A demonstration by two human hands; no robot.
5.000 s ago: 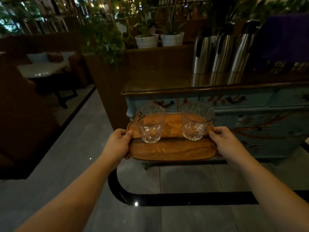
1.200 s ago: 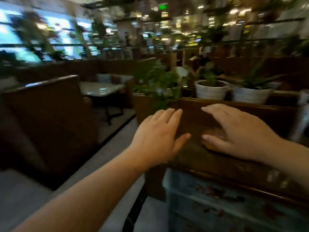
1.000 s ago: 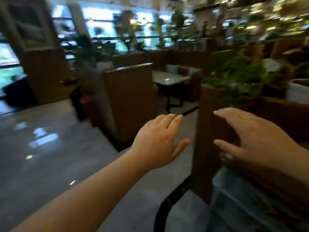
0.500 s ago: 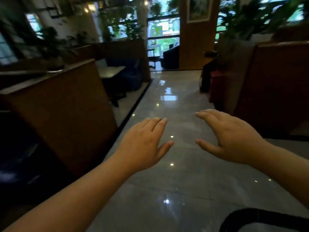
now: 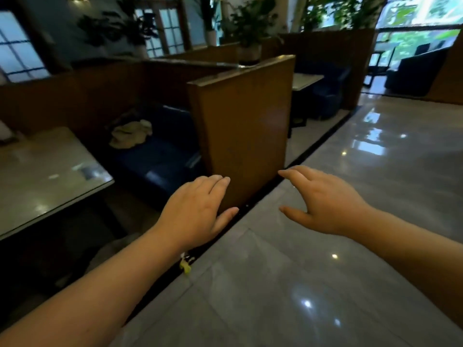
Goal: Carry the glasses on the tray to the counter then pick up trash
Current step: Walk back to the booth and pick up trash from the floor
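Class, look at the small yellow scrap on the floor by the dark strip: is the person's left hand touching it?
Apart. The head view shows the left hand open in the air, while the yellow scrap lies on the floor below the wrist, with clear space between them.

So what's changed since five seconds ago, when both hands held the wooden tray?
Both hands let go of the tray with its two glasses; it is out of view. The view has swung from the counter to a booth aisle. Left hand and right hand stay empty, open, palms down.
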